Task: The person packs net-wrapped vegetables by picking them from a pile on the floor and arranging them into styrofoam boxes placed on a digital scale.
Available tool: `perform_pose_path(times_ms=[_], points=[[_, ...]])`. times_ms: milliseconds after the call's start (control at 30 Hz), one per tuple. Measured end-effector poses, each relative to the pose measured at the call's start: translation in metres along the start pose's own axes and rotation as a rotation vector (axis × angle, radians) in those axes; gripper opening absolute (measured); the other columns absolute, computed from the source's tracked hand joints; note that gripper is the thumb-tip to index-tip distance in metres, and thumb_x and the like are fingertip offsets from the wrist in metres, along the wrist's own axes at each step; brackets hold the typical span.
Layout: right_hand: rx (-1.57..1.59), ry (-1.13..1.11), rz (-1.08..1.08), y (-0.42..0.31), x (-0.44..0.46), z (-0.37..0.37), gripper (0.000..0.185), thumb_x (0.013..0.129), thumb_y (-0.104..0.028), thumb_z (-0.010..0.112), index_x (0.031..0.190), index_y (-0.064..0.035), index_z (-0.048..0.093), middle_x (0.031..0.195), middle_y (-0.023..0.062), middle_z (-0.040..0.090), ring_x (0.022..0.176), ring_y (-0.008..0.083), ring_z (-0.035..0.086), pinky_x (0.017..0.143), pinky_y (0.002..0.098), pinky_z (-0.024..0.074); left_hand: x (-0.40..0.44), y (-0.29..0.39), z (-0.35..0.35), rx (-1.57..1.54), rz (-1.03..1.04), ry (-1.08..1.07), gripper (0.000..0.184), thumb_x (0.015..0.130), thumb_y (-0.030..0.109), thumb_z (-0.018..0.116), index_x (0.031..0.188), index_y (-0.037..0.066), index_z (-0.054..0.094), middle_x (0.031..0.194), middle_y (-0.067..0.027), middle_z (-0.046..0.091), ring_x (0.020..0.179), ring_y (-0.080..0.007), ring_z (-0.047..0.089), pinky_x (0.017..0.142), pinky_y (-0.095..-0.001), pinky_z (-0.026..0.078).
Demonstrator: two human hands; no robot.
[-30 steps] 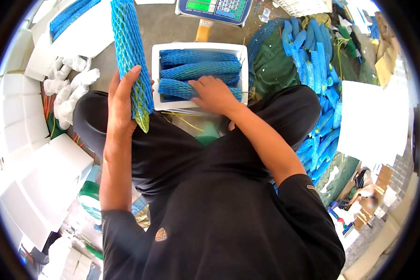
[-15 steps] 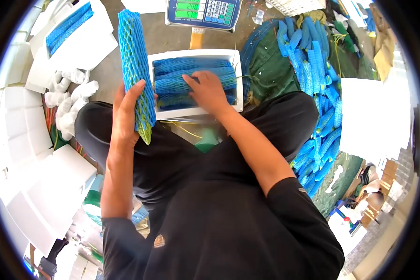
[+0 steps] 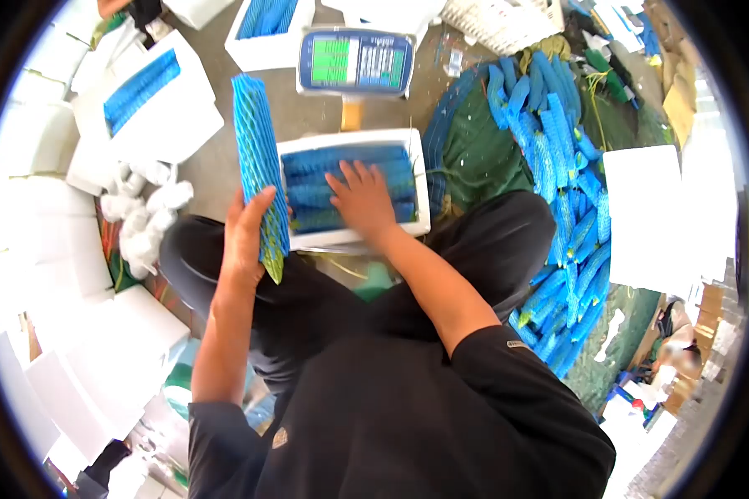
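The digits on the scale [image 3: 356,62] are too blurred to be read. The right hand [image 3: 364,204] is slightly blurred, and parts of the netted vegetables [image 3: 310,196] in the box [image 3: 420,185] are covered by it. Some left-hand [image 3: 246,237] fingers are hidden behind the held vegetable [image 3: 259,150]. At the floor's far edge, the basket [image 3: 508,25] is cut off by the picture's top.

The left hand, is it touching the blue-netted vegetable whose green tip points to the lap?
Touching. The head view shows the left hand around the lower part of the blue-netted vegetable, thumb across it.
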State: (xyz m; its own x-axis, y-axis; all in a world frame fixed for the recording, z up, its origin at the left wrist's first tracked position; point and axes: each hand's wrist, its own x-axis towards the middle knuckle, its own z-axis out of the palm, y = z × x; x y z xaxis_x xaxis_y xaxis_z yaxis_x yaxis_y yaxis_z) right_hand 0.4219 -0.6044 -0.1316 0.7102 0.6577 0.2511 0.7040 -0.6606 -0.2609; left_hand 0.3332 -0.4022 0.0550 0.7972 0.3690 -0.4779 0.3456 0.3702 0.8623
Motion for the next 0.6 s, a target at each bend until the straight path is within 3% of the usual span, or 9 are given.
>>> perform_pose_path(times_ms=[100,133,233,267,367,433,500,600], points=[[0.020,-0.075,0.023,-0.005,-0.002,-0.015,0.056,0.101,-0.040,0.063,0.149,-0.0130,0.055,0.156,0.0156,0.050,0.145,0.0398,0.044,0.122,0.0602,0.0269,-0.002,-0.001,-0.003,0.029,0.019,-0.044,0.058,0.094,0.040,0.074,0.135,0.002,0.058,0.107,-0.0106,0.067,0.095,-0.0208,0.067,0.081,-0.0351,0.055],[0.039,-0.104,0.045,-0.006,-0.002,-0.020,0.062,0.101,-0.041,0.063,0.151,-0.0049,0.051,0.158,0.0168,0.048,0.146,0.0398,0.043,0.123,0.0620,0.0240,-0.001,-0.005,-0.004,0.046,0.033,-0.043,0.058,0.094,0.040,0.074,0.135,0.003,0.058,0.107,-0.0104,0.067,0.095,-0.0207,0.067,0.081,-0.0351,0.055],[0.249,-0.123,0.198,-0.022,0.000,-0.061,0.063,0.103,-0.041,0.062,0.150,-0.0009,0.049,0.156,0.0193,0.049,0.146,0.0401,0.042,0.124,0.0577,0.0252,-0.007,-0.008,0.001,0.123,0.046,-0.084,0.058,0.094,0.040,0.074,0.136,0.003,0.057,0.107,-0.0096,0.067,0.091,-0.0200,0.067,0.080,-0.0347,0.055],[0.664,-0.249,0.396,-0.033,0.010,-0.104,0.062,0.104,-0.040,0.063,0.148,0.0017,0.050,0.148,0.0182,0.057,0.138,0.0377,0.052,0.119,0.0527,0.0359,-0.008,-0.015,0.005,0.197,0.071,-0.109,0.054,0.097,0.035,0.072,0.137,0.002,0.056,0.108,-0.0088,0.067,0.090,-0.0193,0.067,0.080,-0.0340,0.055],[1.374,-0.149,0.658,-0.043,-0.001,-0.154,0.055,0.103,-0.032,0.065,0.144,0.0023,0.052,0.137,0.0167,0.065,0.121,0.0316,0.063,0.105,0.0475,0.0487,-0.030,-0.030,0.039,0.475,0.168,-0.400,0.059,0.103,0.033,0.068,0.150,0.002,0.047,0.126,-0.0100,0.064,0.114,-0.0175,0.059,0.100,-0.0356,0.050],[1.841,-0.061,0.847,-0.037,-0.017,-0.180,0.051,0.102,-0.026,0.067,0.142,0.0027,0.053,0.129,0.0158,0.069,0.109,0.0275,0.070,0.096,0.0440,0.0572,-0.040,-0.043,0.059,0.482,0.251,-0.554,0.058,0.106,0.027,0.064,0.155,0.003,0.043,0.129,-0.0118,0.065,0.117,-0.0195,0.061,0.104,-0.0359,0.049],[1.812,0.046,0.901,-0.008,-0.041,-0.209,0.050,0.100,-0.022,0.068,0.141,0.0018,0.053,0.127,0.0183,0.070,0.105,0.0264,0.072,0.093,0.0413,0.0598,-0.049,-0.032,0.076,0.387,0.208,-0.716,0.055,0.108,0.022,0.062,0.156,0.004,0.043,0.129,-0.0140,0.067,0.117,-0.0219,0.063,0.104,-0.0368,0.050],[1.623,0.244,0.892,0.039,-0.089,-0.274,0.055,0.099,-0.025,0.068,0.144,0.0012,0.051,0.125,0.0176,0.070,0.103,0.0268,0.072,0.090,0.0445,0.0619,-0.030,-0.036,0.077,0.553,0.163,-0.608,0.049,0.108,0.022,0.062,0.152,0.005,0.049,0.126,-0.0150,0.069,0.114,-0.0249,0.067,0.101,-0.0375,0.052]])
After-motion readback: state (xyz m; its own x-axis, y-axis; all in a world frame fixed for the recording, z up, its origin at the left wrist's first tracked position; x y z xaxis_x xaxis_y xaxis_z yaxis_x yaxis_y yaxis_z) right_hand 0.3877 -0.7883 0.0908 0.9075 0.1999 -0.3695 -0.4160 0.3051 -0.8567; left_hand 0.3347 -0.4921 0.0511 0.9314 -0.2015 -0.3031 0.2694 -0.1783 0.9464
